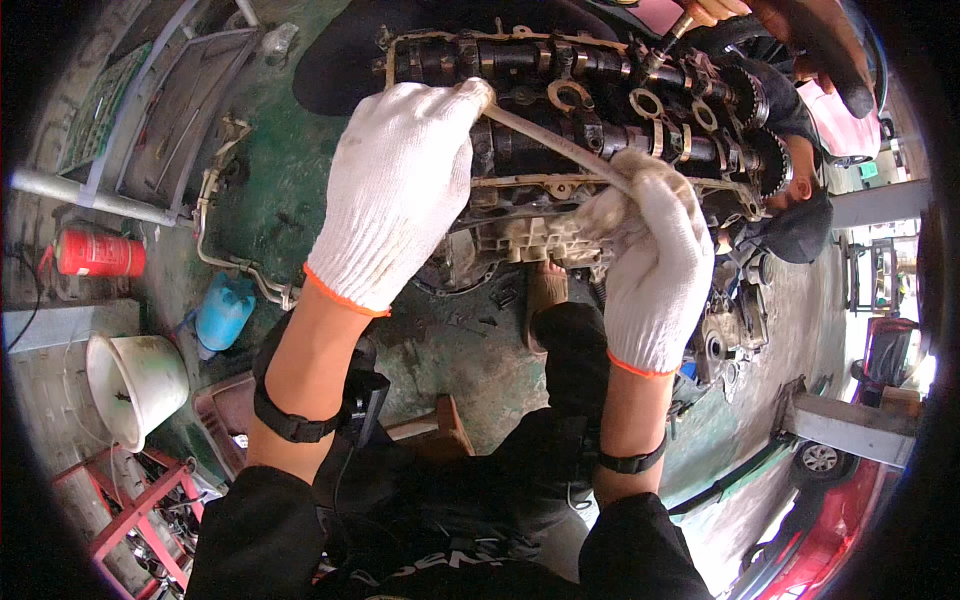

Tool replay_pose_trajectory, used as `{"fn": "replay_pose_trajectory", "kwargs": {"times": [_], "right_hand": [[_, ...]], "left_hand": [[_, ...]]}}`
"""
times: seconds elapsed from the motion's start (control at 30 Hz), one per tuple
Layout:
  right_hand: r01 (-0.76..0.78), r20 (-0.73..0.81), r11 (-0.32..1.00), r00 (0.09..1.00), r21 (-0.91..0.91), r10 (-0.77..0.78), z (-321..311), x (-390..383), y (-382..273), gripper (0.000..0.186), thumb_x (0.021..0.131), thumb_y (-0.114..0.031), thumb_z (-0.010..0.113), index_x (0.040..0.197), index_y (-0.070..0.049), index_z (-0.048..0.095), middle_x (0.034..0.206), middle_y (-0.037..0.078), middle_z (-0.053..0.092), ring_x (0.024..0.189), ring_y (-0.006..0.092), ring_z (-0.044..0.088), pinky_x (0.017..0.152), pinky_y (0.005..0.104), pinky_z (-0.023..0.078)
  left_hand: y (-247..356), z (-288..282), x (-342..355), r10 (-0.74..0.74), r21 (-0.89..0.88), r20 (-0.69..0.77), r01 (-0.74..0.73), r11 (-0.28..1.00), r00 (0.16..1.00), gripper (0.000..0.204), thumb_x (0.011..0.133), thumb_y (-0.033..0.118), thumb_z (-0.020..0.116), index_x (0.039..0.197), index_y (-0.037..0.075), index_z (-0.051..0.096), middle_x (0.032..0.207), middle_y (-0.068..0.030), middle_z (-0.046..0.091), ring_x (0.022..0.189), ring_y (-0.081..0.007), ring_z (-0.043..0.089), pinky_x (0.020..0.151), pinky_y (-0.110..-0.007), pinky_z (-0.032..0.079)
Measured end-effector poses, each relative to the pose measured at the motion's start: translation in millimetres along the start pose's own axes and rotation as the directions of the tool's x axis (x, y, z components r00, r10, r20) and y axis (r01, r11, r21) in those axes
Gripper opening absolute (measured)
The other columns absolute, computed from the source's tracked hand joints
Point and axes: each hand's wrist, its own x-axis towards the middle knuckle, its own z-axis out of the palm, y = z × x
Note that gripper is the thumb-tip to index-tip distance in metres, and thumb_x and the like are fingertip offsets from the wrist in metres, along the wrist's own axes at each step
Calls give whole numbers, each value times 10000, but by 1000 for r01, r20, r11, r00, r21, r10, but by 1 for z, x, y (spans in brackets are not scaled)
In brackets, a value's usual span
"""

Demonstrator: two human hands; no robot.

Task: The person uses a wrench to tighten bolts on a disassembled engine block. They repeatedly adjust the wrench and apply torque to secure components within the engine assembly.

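Note:
An engine cylinder head (515,150) with its camshafts exposed lies in front of me, dark and oily. My left hand (410,170), in a white knit glove with an orange cuff, is closed around the far left end of a long metal wrench (555,147). Its bar slants across the camshafts toward the lower right. My right hand (655,250), gloved the same way, wraps the bar's other end. The wrench's working end is hidden by my left hand, so I cannot tell whether it sits on a bolt.
At the upper right a co-worker's hand (715,8) holds a tool (680,27) over the cylinder head. A person in a dark cap (800,232) is at the right. On the left stand a fire extinguisher (98,253), a blue jug (226,312) and a white bucket (150,385).

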Motion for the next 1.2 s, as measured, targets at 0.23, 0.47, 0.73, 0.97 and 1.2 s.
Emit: {"fn": "replay_pose_trajectory", "kwargs": {"times": [0.23,0.47,0.73,0.97,1.2], "right_hand": [[-318,414,917,820,-242,394,12,-8,-5,180,903,28,619,1061,65,696,875,150,735,739,177,695,679,266,557],[-439,486,878,734,-192,474,34,-21,15,171,918,5,668,1085,41,679,968,76,729,879,125,689,807,252,540],[-272,497,917,775,-292,389,33,-22,11,166,902,57,673,1067,53,685,955,108,736,885,150,707,823,269,563],[-69,544,933,796,-353,264,30,-23,9,173,892,65,678,1065,58,689,980,123,744,901,173,706,838,287,563],[-157,397,945,878,-287,267,30,-24,0,282,911,78,507,1146,74,662,914,106,712,788,131,655,749,242,522]], "left_hand": [[1,0,-1,-20,31,45,19,999,999,336,852,69,655,1186,76,687,1011,-90,719,984,-247,671,937,-376,512],[-6,1,1,-20,1,96,20,1000,995,357,865,71,643,1220,90,674,1077,-65,727,1044,-244,669,955,-374,507],[-8,-3,-3,49,20,36,-50,999,998,344,868,82,656,1211,84,679,1019,-82,721,991,-256,670,922,-378,514],[-5,-7,3,72,41,-32,-70,997,997,400,886,96,660,1285,117,638,956,-68,705,944,-252,663,868,-389,517],[-2,-7,2,-27,-30,114,31,999,993,426,905,183,684,1328,149,645,1105,-83,707,1029,-290,645,932,-409,495]]}}
